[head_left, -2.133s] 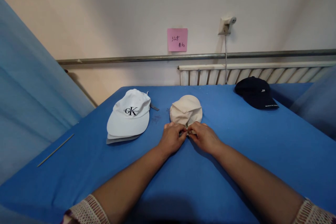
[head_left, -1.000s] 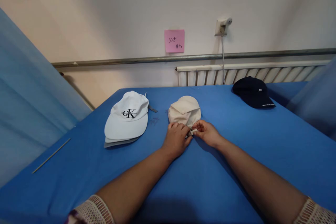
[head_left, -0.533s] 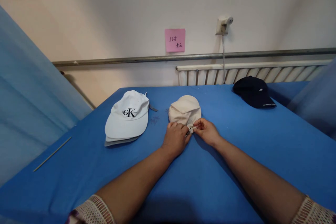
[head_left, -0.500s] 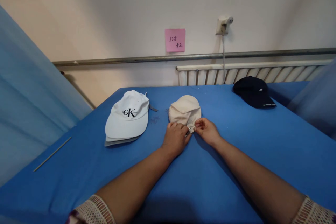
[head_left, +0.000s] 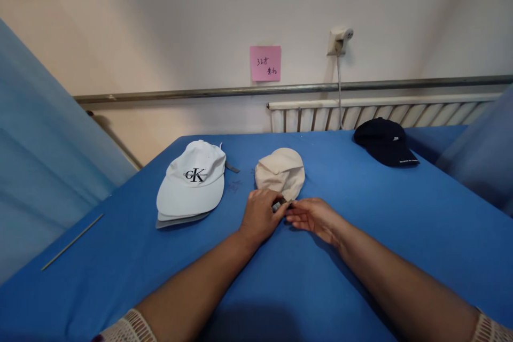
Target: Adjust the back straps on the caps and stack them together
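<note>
A beige cap (head_left: pixel 281 166) lies at the middle of the blue-covered table, its crown folded and its back edge towards me. My left hand (head_left: pixel 262 214) is closed on the near left edge of this cap, fingers curled over the fabric. At the near right edge my right hand (head_left: pixel 312 217) pinches with thumb and forefinger where the back strap and its dark buckle sit; the other fingers are loosely bent below. My fingertips partly hide the strap and buckle.
Stacked white and grey caps (head_left: pixel 192 184) stand to the left. A navy cap (head_left: pixel 382 141) rests at the back right. A thin stick (head_left: pixel 72 241) lies along the left edge of the blue cloth (head_left: pixel 340 288). Behind are a radiator (head_left: pixel 312 117) and a blue curtain (head_left: pixel 36 144) at left.
My right hand has moved down and left along the cap's back edge, closer to my left hand, and has turned. My left hand stays on the cap. The view has shifted slightly.
</note>
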`<control>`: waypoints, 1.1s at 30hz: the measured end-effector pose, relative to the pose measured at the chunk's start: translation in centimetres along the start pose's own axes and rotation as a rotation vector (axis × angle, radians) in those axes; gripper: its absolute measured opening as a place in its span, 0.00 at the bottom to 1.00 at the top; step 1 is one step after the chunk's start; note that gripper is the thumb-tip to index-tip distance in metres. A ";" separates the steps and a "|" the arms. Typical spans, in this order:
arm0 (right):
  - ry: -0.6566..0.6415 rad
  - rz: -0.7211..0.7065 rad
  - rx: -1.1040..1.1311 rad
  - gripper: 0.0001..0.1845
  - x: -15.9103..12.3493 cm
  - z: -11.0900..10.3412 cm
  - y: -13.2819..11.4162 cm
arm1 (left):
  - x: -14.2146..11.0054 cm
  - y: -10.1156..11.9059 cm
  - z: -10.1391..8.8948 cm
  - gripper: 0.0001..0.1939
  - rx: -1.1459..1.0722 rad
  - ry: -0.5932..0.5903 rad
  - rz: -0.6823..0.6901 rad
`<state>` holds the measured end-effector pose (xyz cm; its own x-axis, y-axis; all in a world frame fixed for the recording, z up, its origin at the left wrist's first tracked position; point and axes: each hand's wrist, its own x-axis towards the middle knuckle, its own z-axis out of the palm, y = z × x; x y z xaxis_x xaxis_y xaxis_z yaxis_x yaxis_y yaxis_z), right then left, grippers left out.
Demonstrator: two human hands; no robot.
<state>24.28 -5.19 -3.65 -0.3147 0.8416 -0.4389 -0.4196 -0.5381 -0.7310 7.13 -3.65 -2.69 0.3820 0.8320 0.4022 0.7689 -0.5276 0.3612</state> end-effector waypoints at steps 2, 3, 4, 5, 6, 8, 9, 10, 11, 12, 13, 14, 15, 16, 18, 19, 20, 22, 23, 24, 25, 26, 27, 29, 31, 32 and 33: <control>-0.054 -0.061 0.107 0.06 0.1 0.1 0.1 | 0.0 0.1 0.0 0.08 -0.007 -0.019 0.004; -0.068 -0.097 0.146 0.08 0.1 0.2 0.2 | 0.0 0.1 -0.1 0.08 -0.008 -0.027 0.003; -0.073 -0.132 0.164 0.10 0.2 0.3 0.3 | 0.1 0.2 -0.1 0.08 -0.007 -0.031 -0.001; -0.072 -0.170 0.159 0.12 0.3 0.4 0.4 | 0.1 0.2 -0.1 0.08 -0.005 -0.033 -0.009; -0.064 -0.210 0.139 0.13 0.3 0.6 0.6 | 0.1 0.2 -0.1 0.08 -0.002 -0.033 -0.019; -0.044 -0.292 0.082 0.16 0.4 0.9 0.8 | 0.1 0.3 -0.1 0.08 0.000 -0.035 -0.030; -0.028 -0.325 0.054 0.18 0.5 1.0 0.9 | 0.1 0.3 -0.1 0.08 -0.001 -0.035 -0.030; -0.009 -0.347 0.030 0.19 0.6 1.1 1.0 | 0.0 0.3 -0.1 0.08 -0.007 -0.031 -0.031; 0.009 -0.359 0.008 0.20 0.7 1.1 1.1 | 0.0 0.3 -0.1 0.09 -0.016 -0.022 -0.032; 0.025 -0.362 -0.008 0.20 0.7 1.1 1.2 | -0.1 0.3 -0.1 0.11 -0.029 -0.011 -0.035; 0.037 -0.360 -0.018 0.20 0.8 1.1 1.2 | -0.2 0.3 -0.1 0.11 -0.040 0.001 -0.040; 0.044 -0.355 -0.023 0.21 0.8 1.0 1.3 | -0.2 0.3 -0.1 0.12 -0.050 0.012 -0.045; 0.044 -0.348 -0.023 0.21 0.9 0.9 1.3 | -0.2 0.3 -0.1 0.12 -0.056 0.018 -0.048; 0.041 -0.340 -0.021 0.20 0.9 0.8 1.3 | -0.2 0.3 -0.1 0.11 -0.058 0.019 -0.046; 0.042 -0.328 -0.014 0.20 1.0 0.7 1.2 | -0.2 0.3 -0.1 0.10 -0.050 0.013 -0.032; 0.050 -0.325 -0.011 0.20 1.0 0.7 1.2 | -0.2 0.3 -0.1 0.10 -0.044 0.007 -0.023; 0.060 -0.321 -0.008 0.21 1.0 0.6 1.2 | -0.1 0.3 -0.1 0.09 -0.039 0.000 -0.014; 0.080 -0.313 0.004 0.21 1.0 0.6 1.1 | -0.1 0.4 -0.1 0.09 -0.036 -0.010 0.003; 0.084 -0.309 0.011 0.20 1.0 0.6 1.1 | -0.1 0.4 -0.1 0.09 -0.039 -0.014 0.011; 0.083 -0.303 0.017 0.20 1.1 0.5 1.1 | -0.1 0.4 -0.1 0.09 -0.044 -0.016 0.020; 0.079 -0.297 0.023 0.20 1.1 0.5 1.0 | -0.1 0.5 -0.1 0.08 -0.049 -0.017 0.028; 0.076 -0.289 0.025 0.19 1.1 0.4 1.0 | -0.1 0.5 -0.1 0.08 -0.054 -0.015 0.034; 0.075 -0.280 0.025 0.19 1.1 0.3 0.9 | -0.1 0.5 -0.2 0.08 -0.059 -0.015 0.040; 0.088 -0.263 0.019 0.18 1.1 0.2 0.9 | -0.1 0.6 -0.1 0.10 -0.074 -0.010 0.040; 0.107 -0.254 0.016 0.18 1.1 0.2 0.8 | -0.1 0.6 0.0 0.11 -0.095 0.007 0.011; 0.111 -0.253 0.016 0.18 1.1 0.2 0.8 | -0.1 0.6 0.1 0.11 -0.102 0.013 -0.006; 0.111 -0.253 0.017 0.18 1.1 0.2 0.8 | -0.1 0.6 0.1 0.11 -0.104 0.016 -0.017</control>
<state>23.43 -4.65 -4.59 -0.1026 0.9489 -0.2985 -0.4877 -0.3096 -0.8163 7.59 -4.03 -2.63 0.3604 0.8387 0.4083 0.7178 -0.5289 0.4529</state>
